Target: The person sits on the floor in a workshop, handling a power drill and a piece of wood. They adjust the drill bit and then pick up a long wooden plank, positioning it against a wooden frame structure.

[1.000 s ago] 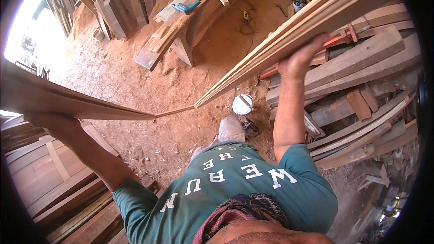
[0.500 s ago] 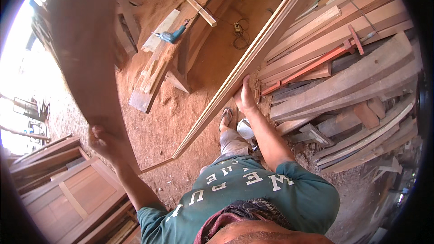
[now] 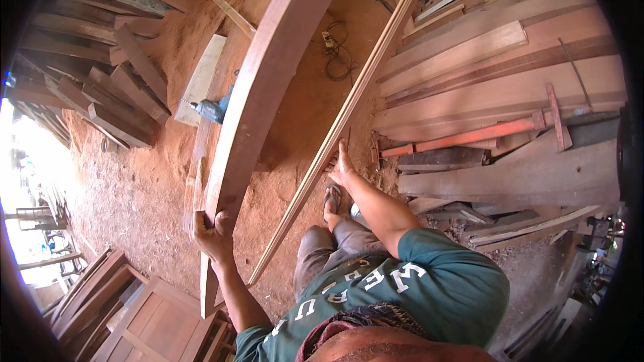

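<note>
My left hand (image 3: 213, 236) is closed round the lower part of a long curved wooden board (image 3: 249, 104), thumb on its near side. The board slants up and away past the top of the picture, and its tapered lower end (image 3: 208, 288) hangs below my hand. My right hand (image 3: 342, 165) supports a long straight wooden moulding (image 3: 355, 97) with grooved edges, fingers partly hidden behind it. The moulding runs from beside my left forearm up to the far right. A gap lies between the two pieces.
Behind the curved board a blue power drill (image 3: 212, 110) rests on a rough timber bench. An orange bar clamp (image 3: 469, 135) lies on stacked planks (image 3: 456, 70) at right. Panelled woodwork (image 3: 157, 325) stands lower left; timber offcuts (image 3: 114, 104) are piled upper left. A cord (image 3: 339, 60) coils on the sawdust.
My left hand has brought the curved board from the far left in toward the moulding, turning its edge upward. My right hand and the moulding have shifted slightly left and lower in view.
</note>
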`<state>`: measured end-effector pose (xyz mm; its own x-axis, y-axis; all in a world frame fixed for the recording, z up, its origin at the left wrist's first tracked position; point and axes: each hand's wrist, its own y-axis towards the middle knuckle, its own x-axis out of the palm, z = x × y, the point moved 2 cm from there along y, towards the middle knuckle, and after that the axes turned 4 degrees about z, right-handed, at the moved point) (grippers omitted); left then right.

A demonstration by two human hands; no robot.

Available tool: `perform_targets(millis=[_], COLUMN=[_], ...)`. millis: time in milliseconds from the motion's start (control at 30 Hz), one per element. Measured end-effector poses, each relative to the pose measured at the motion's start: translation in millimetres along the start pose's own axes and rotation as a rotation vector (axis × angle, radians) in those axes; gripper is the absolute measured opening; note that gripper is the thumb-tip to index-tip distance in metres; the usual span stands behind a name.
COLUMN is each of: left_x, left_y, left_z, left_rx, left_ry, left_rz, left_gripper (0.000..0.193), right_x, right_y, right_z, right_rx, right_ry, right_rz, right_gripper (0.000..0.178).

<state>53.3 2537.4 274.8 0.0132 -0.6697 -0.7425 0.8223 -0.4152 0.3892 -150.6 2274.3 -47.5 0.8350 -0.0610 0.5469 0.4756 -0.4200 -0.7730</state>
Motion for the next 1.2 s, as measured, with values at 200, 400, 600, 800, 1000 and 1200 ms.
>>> perform_targets(millis=[200,400,600,800,1000,1200], left_x=[72.0,163.7,282.8,395.6,463.5,516.2], left_y=[48.1,76.8,93.3,85.5,108.5,132.0], left_z=[21.5,60.2,79.7,35.6,27.1,65.0], left_rx=[-0.010,0.008,0.084,0.081,0.016,-0.239], left_ry=[0.140,0.259,0.263,0.262,0.267,0.278], left_rz=[-0.061,-0.203,-0.320,-0.430,-0.495,-0.663], left_gripper=[0.048,0.061,0.052,0.054,0.054,0.053], right_x=[49.9,237.1,256.4,211.1,199.4,183.5], right_y=[43.3,-21.5,79.9,210.5,283.8,339.8], right_z=[-78.3,-228.9,-281.3,-293.8,-320.0,-371.8], right_rx=[-0.065,-0.633,-0.493,-0.221,-0.125,-0.100], right_ry=[-0.396,-0.539,-0.346,-0.361,-0.333,-0.269], right_rz=[0.225,-0.084,0.094,0.116,0.091,-0.018], right_gripper=[0.109,0.103,0.067,0.032,0.029,0.022])
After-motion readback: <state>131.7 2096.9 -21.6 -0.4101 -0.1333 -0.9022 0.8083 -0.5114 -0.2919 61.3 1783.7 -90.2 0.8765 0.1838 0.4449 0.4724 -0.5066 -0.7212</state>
